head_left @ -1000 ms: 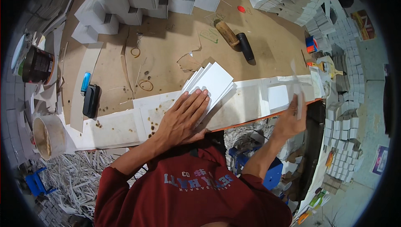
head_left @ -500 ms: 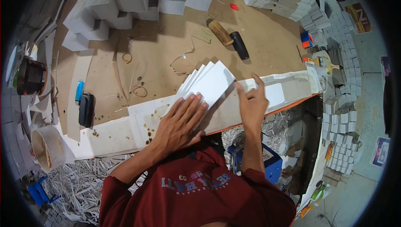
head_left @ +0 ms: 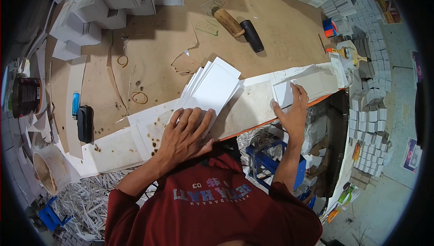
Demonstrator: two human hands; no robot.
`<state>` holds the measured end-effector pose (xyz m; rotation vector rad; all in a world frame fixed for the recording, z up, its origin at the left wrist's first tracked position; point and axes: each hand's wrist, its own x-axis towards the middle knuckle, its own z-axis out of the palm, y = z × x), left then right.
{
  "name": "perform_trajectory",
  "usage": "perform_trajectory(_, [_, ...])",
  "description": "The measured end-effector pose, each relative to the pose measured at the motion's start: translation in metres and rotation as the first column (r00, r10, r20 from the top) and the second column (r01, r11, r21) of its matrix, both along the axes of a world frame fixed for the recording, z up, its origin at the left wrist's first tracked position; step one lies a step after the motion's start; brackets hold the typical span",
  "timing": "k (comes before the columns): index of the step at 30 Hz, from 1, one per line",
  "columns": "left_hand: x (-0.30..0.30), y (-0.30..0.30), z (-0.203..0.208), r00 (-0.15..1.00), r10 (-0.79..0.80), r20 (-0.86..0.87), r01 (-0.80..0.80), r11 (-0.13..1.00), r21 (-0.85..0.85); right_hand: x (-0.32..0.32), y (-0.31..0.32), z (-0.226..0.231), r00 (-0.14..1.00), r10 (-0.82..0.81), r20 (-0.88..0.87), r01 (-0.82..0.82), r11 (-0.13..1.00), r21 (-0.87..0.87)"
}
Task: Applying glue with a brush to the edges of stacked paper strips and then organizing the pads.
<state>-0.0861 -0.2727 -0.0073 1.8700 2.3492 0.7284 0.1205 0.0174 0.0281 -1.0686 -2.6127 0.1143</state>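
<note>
- Well, fanned white cards (head_left: 211,83) are pressed on the table (head_left: 153,56) by the spread-out left hand (head_left: 185,130).
- A small card (head_left: 283,94) is touched by the right hand (head_left: 291,112), fingers bent; gripping can't be told.

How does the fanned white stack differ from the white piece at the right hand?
The fanned white stack shows several staggered layers; the white piece shows no such fan. The stack also looks larger than the piece's visible part. The left hand covers the stack's near end; the right hand is at the piece's edges. Both are white and straight-edged.
</note>
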Motion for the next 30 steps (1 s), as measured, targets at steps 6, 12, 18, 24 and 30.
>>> perform_trajectory(6, [-0.012, 0.004, 0.011, 0.996, -0.075, 0.051, 0.078, 0.996, -0.050, 0.062, 0.068, -0.054, 0.873, -0.302, -0.383, 0.272, 0.953, -0.130])
perform_trajectory(12, [-0.010, 0.005, 0.012, 0.993, -0.080, 0.086, 0.082, 0.996, -0.019, 0.029, 0.040, 0.051, 0.347, -0.107, -0.932, 0.517, 0.850, 0.095])
perform_trajectory(18, [-0.004, -0.001, -0.005, 0.997, -0.053, 0.053, 0.056, 0.997, -0.058, -0.065, -0.086, 0.032, 0.799, 0.342, -0.495, -0.320, 0.938, 0.132])
perform_trajectory(24, [-0.004, 0.001, 0.008, 0.994, -0.098, 0.046, 0.103, 0.987, -0.120, -0.103, -0.082, 0.036, 0.899, -0.340, -0.276, -0.132, 0.389, -0.912])
perform_trajectory(30, [-0.006, 0.001, 0.002, 0.996, -0.086, 0.034, 0.088, 0.995, -0.055, -0.033, -0.019, 0.008, 0.980, -0.143, -0.137, 0.153, 0.986, 0.071])
